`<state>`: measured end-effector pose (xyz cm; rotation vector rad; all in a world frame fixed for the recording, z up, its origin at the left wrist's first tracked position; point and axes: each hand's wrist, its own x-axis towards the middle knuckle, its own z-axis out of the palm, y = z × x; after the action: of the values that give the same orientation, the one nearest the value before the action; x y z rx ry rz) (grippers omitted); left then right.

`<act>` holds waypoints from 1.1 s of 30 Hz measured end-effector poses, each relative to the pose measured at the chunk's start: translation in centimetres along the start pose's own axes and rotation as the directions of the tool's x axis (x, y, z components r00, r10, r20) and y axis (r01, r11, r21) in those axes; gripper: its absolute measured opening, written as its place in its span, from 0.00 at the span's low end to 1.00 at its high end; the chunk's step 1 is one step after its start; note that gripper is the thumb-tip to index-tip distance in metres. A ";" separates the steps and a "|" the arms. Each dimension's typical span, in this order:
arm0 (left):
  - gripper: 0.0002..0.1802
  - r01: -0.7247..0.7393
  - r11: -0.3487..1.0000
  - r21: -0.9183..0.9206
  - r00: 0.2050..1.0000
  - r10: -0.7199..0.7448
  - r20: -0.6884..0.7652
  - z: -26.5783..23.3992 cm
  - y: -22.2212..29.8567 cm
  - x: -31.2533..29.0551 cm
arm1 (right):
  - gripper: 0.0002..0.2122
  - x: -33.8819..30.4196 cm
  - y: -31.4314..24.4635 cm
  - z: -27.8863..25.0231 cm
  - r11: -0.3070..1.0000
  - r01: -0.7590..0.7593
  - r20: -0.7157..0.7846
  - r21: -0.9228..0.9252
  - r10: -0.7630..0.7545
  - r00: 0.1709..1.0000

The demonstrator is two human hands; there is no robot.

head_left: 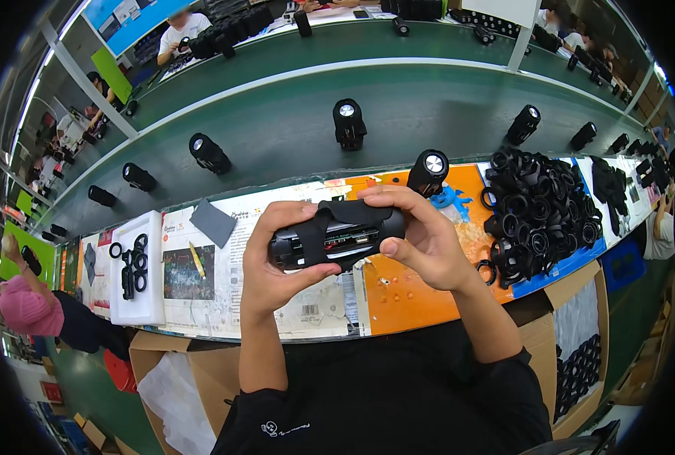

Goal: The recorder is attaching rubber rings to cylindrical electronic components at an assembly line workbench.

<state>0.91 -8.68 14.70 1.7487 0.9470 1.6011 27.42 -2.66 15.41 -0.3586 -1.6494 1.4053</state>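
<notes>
At nine o'clock, a white tray (134, 312) bearing black parts (128, 280). Centre: my left hand (269, 262), clamped on the left end of an open-sided black case (352, 241) crossed by a dark band (313, 241); my right hand (432, 246) clamps its right. Step in hand, probably: seating the band; next calls for even pressure. Three o'clock: heaped black rings (541, 216).

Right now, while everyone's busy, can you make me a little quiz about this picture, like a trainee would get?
1. Which holds the black device: the left grip, the right grip, or both?
2. True or false: the yellow tool lies to the right of the device.
3. What colour is the tray left of the yellow tool?

Key: 1. Both. 2. False; it lies to the left. 3. White.
</notes>
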 end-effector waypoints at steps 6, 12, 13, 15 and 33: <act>0.45 0.004 0.999 -0.033 1.000 -0.005 -0.020 -0.2 -0.2 0.2 | 0.27 0.4 -0.2 1.1 0.998 -0.034 -0.032 0.061 0.036 0.999; 0.45 0.131 0.990 -0.054 0.990 -0.134 -0.051 -0.7 -0.2 -0.1 | 0.28 0.3 -0.3 0.6 0.996 -0.091 -0.027 -0.027 0.090 0.996; 0.46 0.131 0.987 -0.094 0.990 -0.135 -0.041 -0.7 -0.3 -0.1 | 0.28 0.2 -0.4 0.6 0.994 -0.086 -0.011 -0.073 0.085 0.996; 0.47 0.132 0.982 -0.134 0.990 -0.138 -0.031 -1.0 -0.3 -0.1 | 0.30 0.3 -0.7 0.6 0.993 -0.114 -0.014 -0.044 0.113 0.993; 0.39 0.529 0.802 -0.277 0.842 -0.537 0.052 3.9 -7.9 -0.8 | 0.27 -1.4 7.8 1.0 0.958 -0.264 -0.284 -0.114 0.224 0.932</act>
<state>3.80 -4.59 7.48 1.1271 1.0502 1.3076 24.86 -1.90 7.91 -0.8321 -1.5261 1.3443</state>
